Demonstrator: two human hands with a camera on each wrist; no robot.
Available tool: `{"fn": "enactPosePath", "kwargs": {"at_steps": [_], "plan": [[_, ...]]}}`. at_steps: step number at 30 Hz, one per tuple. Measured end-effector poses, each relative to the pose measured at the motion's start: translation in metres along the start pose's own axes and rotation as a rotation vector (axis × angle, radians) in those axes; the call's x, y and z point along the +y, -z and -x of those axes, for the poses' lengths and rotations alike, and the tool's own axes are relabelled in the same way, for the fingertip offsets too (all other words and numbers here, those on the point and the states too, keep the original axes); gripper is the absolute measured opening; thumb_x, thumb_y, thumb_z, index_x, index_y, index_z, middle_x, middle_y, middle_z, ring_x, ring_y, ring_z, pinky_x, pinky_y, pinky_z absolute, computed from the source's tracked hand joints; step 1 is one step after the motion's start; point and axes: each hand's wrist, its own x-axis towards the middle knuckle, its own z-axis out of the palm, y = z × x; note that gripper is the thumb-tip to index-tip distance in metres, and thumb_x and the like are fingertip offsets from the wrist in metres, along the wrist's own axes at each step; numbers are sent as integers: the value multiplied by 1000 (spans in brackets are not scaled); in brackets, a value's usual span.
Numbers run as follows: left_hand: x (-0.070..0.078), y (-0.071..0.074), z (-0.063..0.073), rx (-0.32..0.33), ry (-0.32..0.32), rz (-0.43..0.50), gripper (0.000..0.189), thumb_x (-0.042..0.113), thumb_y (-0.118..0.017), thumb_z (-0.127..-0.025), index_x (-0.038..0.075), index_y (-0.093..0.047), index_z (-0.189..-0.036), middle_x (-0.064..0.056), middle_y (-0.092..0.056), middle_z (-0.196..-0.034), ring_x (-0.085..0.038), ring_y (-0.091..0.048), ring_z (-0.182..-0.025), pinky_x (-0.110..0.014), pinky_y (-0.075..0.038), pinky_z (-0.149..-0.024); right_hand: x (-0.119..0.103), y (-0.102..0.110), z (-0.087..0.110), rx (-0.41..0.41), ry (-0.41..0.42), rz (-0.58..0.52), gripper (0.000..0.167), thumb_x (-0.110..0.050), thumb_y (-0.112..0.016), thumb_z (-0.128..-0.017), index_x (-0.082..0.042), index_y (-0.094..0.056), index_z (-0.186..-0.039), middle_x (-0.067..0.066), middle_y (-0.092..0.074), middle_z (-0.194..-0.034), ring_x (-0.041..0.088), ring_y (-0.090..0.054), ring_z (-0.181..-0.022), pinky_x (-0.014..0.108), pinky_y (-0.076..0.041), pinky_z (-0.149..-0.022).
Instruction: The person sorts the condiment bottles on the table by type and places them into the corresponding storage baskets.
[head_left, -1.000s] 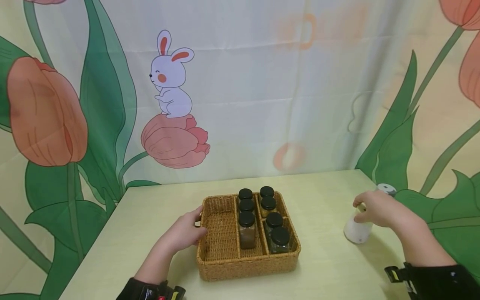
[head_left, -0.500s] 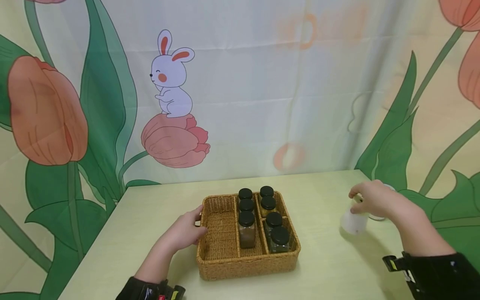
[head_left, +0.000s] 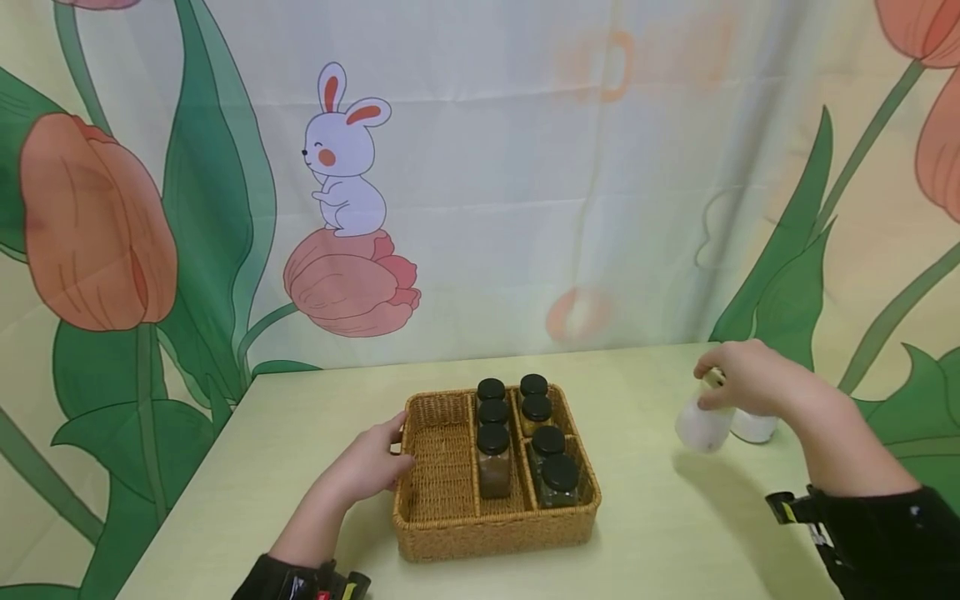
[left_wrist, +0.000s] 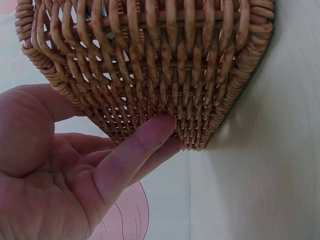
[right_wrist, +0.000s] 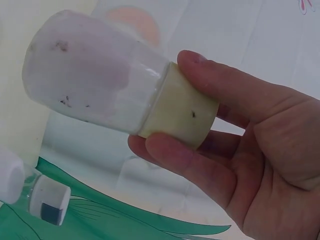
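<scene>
My right hand (head_left: 752,381) pinches the pale yellow cap (right_wrist: 182,107) of a cloudy white bottle (head_left: 703,423). The bottle is tilted and raised off the table, its shadow apart from it; dark specks mark its body. Partly hidden behind that hand stands a second white bottle (head_left: 753,427), whose whitish cap (right_wrist: 50,200) with a grey patch shows in the right wrist view. My left hand (head_left: 367,458) grips the left side of a woven divided basket (head_left: 495,533), a digit reaching over the rim. From the left wrist view, fingers (left_wrist: 142,150) touch the wicker wall.
Several black-lidded jars (head_left: 493,462) stand in the basket's middle and right compartments; its left compartment (head_left: 442,467) shows bare wicker. A pale yellow table (head_left: 637,533) lies beneath. Behind it hangs a cloth (head_left: 480,208) printed with tulips and a rabbit.
My right hand has lifted the white bottle off the table, moving it up and slightly left. More of the second bottle's base shows now. The left hand and basket stay put.
</scene>
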Motion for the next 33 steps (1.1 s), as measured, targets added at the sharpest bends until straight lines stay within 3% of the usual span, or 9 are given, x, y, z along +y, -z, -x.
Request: {"fn": "enactPosePath", "kwargs": {"at_steps": [16,23,33], "plan": [[-1,1,0,-5,5,4,79,1,-62,-92,1,-23,-161,-36,-44,-147,-27,-70,-91,-37,-61,-63,-17,22,-6,14,34,18,46,-28,-85,-83,0,-73,-117,15,-70,-111,37,-63,-101,49,-56,-74],[0,1,0,-5,8,10,80,0,-62,-92,3,-23,-162,-36,-43,-148,-27,-70,-88,-37,-61,-64,-26,25,-11,11,47,18,44,-27,-85,-83,0,-73,-116,10,-71,-106,29,-63,-94,46,-55,-74],[-1,0,0,-3,-2,-1,79,1,-62,-92,2,-23,-161,-36,-44,-147,-27,-70,-90,-37,-61,-63,-45,30,-23,10,66,10,43,-26,-85,-84,0,-73,-117,15,-71,-112,37,-63,-102,52,-56,-79]]}}
